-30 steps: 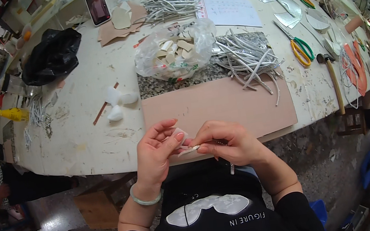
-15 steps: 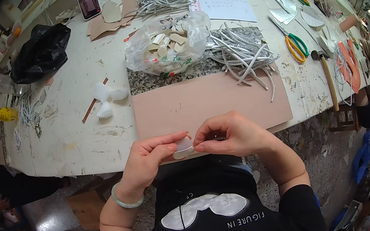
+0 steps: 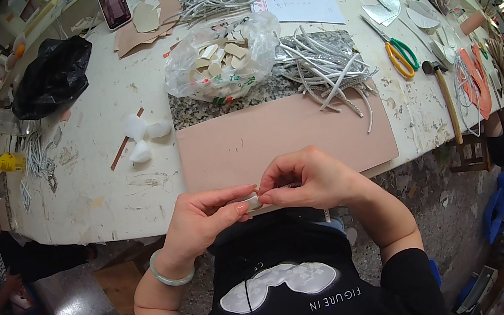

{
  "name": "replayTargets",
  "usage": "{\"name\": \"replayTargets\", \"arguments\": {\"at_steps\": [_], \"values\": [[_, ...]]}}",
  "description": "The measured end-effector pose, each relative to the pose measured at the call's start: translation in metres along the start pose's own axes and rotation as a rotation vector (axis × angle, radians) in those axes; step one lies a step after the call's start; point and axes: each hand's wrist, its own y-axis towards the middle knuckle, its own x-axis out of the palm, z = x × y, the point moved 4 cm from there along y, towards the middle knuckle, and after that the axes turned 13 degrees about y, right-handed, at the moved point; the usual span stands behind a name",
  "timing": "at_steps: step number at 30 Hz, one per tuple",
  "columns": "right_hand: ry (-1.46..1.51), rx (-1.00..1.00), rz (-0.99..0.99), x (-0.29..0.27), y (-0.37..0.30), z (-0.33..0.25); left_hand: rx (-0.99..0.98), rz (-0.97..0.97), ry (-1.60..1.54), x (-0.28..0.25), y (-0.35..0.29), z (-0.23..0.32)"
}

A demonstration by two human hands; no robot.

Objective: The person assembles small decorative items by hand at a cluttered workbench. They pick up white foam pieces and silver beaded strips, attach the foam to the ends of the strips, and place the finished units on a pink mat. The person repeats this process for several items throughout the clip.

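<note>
At the table's near edge, both hands meet around a small white rounded piece [image 3: 252,204]. My left hand [image 3: 208,216] pinches it between thumb and fingers and covers much of it. The thumb and forefinger of my right hand [image 3: 311,179] are closed at its right end. Just beyond the hands lies a flat pinkish-tan board [image 3: 282,140]. Several similar white rounded pieces [image 3: 140,152] rest on the table to the left, against a thin brown strip [image 3: 120,153].
Behind the board sits a clear plastic bag [image 3: 188,79] of beige pieces on a speckled stone slab [image 3: 200,116]. Silver cords [image 3: 330,71] lie beside it. Scissors [image 3: 403,60] and a hammer [image 3: 448,102] are at right, a black bag [image 3: 54,76] and a propped phone [image 3: 114,5] at left.
The white piece has been turned and now sits lower and more hidden between my fingers. My left thumb has moved right across it; both hands stay at about the same spot.
</note>
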Motion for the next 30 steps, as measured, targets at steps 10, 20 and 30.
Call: {"name": "replayTargets", "arguments": {"at_steps": [10,20,30], "values": [[0.051,-0.044,0.025,0.001,0.001,0.005,-0.014,0.051,-0.009,0.0,-0.001,-0.003],[0.002,-0.116,0.097,0.004,0.001,0.004,0.011,0.15,0.005,0.002,0.002,-0.002],[-0.029,-0.059,0.165,-0.006,0.001,0.009,-0.011,0.12,-0.021,0.002,0.016,0.001]]}}
